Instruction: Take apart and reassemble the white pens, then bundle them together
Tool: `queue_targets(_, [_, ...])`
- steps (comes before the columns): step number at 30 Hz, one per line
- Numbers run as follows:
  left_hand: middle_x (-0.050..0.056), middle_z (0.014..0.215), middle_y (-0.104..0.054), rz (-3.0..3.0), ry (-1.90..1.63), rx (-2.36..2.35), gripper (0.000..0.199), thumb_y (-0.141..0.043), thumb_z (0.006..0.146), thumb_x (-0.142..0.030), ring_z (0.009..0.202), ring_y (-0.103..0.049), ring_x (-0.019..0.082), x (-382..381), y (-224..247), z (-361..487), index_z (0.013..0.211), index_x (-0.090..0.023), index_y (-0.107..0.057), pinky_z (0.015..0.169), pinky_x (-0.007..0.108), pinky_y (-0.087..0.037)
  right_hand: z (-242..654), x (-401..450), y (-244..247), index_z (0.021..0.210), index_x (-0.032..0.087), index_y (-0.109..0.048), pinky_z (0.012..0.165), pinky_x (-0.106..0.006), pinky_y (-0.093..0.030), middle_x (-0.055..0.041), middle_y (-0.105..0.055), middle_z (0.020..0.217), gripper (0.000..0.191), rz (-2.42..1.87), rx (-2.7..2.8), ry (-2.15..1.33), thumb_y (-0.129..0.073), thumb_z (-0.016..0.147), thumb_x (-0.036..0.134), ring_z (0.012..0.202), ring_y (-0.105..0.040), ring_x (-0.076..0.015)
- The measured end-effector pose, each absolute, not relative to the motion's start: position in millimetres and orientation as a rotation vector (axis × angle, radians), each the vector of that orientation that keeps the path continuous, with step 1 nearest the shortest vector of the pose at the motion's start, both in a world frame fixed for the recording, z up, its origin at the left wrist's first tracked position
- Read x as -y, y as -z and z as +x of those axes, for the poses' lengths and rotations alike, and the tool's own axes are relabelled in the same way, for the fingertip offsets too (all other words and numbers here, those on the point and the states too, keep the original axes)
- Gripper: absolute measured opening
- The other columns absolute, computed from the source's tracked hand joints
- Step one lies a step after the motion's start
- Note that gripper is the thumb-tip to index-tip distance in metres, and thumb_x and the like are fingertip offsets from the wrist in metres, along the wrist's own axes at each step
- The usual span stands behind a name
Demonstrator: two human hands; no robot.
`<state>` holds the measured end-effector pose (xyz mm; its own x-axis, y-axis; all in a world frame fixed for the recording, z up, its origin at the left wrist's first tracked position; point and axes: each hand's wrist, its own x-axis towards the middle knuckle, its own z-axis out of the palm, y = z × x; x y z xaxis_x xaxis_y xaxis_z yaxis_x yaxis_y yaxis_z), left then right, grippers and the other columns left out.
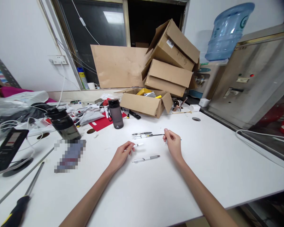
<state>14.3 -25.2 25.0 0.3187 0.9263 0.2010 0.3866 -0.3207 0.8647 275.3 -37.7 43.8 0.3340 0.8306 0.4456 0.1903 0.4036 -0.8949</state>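
Head view: the reference item is the lone pen (146, 159), white and grey, lying flat on the white table (215, 164). The left hand (121, 155) is located to the left of the lone pen and slightly beyond it. Its grip is narrow: thumb and fingers hold a short white pen part (139, 145), whose exposed end points right, above the lone pen in the view. The right hand (174, 145) is located to the right of the lone pen and slightly beyond it. Its thumb and fingers are closed in a pinch on a thin dark rod (158, 135), probably a refill, though blur limits the reading. The rod extends left towards the pen group (141, 136), which lies beyond the lone pen. Farther beyond and left of the lone pen, the grey bottle (115, 115) stands upright beside the red sheet (100, 123). Behind the pen group, relative to the lone pen, sits the open carton (145, 103). The screwdriver (21, 205) lies well to the left of the lone pen, nearer the viewer
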Motion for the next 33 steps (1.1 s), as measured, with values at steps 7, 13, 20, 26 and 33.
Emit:
queue_targets(7, [0.001, 0.085, -0.067, 1.860, -0.946, -1.162, 0.035, -0.045, 0.099, -0.048, 0.073, -0.054, 0.017, 25.0, -24.3, 14.3, 0.093, -0.021, -0.067, 0.074, 0.027, -0.042, 275.7, 34.3, -40.5, 0.066, 0.021, -0.055, 0.055, -0.027, -0.036, 0.0020, -0.051, 0.063, 0.041, -1.042, 1.199, -0.633, -0.061, 0.092, 0.053, 0.057, -0.044, -0.0132])
queue_targets(13, [0.001, 0.086, -0.067, 1.840, -0.942, -1.180, 0.036, -0.045, 0.099, -0.049, 0.071, -0.053, 0.017, 26.9, -28.7, 13.6, 0.091, -0.021, -0.066, 0.068, 0.026, -0.040, 276.4, 30.9, -37.9, 0.084, 0.021, -0.067, 0.057, -0.027, -0.041, -0.0002, -0.059, 0.071, 0.030, -1.025, 1.227, -0.677, -0.068, 0.087, 0.051, 0.060, -0.049, -0.0147])
queue_targets(20, [0.002, 0.086, -0.067, 1.809, -0.967, -1.180, 0.037, -0.047, 0.097, -0.051, 0.067, -0.052, 0.015, 25.3, -26.4, 13.7, 0.096, -0.021, -0.068, 0.059, 0.025, -0.038, 277.3, 28.9, -34.0, 0.091, 0.020, -0.070, 0.058, -0.027, -0.042, -0.0027, -0.061, 0.079, 0.029, -1.027, 1.262, -0.654, -0.067, 0.087, 0.049, 0.064, -0.051, -0.0150])
queue_targets(26, [0.003, 0.086, -0.066, 1.797, -0.978, -1.180, 0.038, -0.048, 0.097, -0.051, 0.066, -0.051, 0.015, 24.3, -26.0, 12.2, 0.097, -0.020, -0.069, 0.055, 0.024, -0.036, 278.4, 29.5, -35.4, 0.091, 0.021, -0.070, 0.056, -0.026, -0.040, -0.0025, -0.060, 0.080, 0.027, -1.041, 1.288, -0.619, -0.066, 0.089, 0.048, 0.063, -0.049, -0.0143])
queue_targets(33, [0.003, 0.086, -0.066, 1.783, -0.980, -1.186, 0.038, -0.046, 0.097, -0.052, 0.065, -0.050, 0.015, 22.9, -24.3, 11.6, 0.097, -0.020, -0.067, 0.052, 0.023, -0.034, 277.8, 29.5, -36.3, 0.090, 0.022, -0.069, 0.056, -0.026, -0.040, -0.0015, -0.060, 0.080, 0.025, -1.015, 1.280, -0.641, -0.067, 0.088, 0.047, 0.065, -0.052, -0.0149])
